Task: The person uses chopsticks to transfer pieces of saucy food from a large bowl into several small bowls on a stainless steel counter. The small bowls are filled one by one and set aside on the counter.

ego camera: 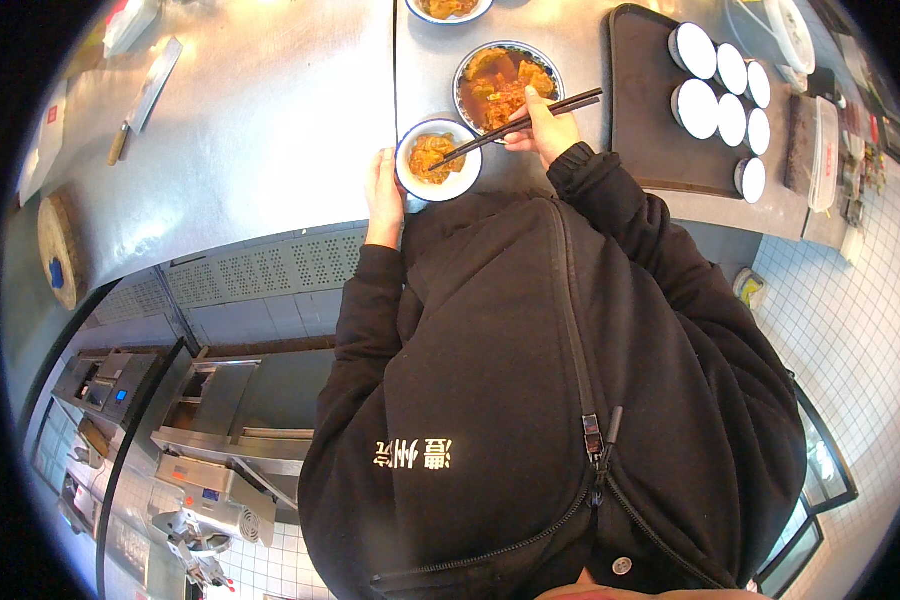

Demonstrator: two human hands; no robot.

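Note:
My left hand (385,191) holds the left side of a small white bowl with a blue rim (456,182), which contains orange-brown food (433,154). Black chopsticks (484,142) are gripped in my right hand (546,126). Their tips reach into the small bowl and touch the food. Just beyond it stands a larger bowl with a patterned rim (458,80), filled with reddish broth and chunks of food. My right hand hovers over its near right edge and hides part of it. Another blue-rimmed bowl (450,22) of similar food is cut off by the top edge of view.
The stainless steel table (270,135) has a seam left of the bowls. A dark tray (641,142) at right bears several white cups (697,109). A cleaver (150,94) lies far left, past a round wooden block (61,240). A lidded container (823,154) sits far right.

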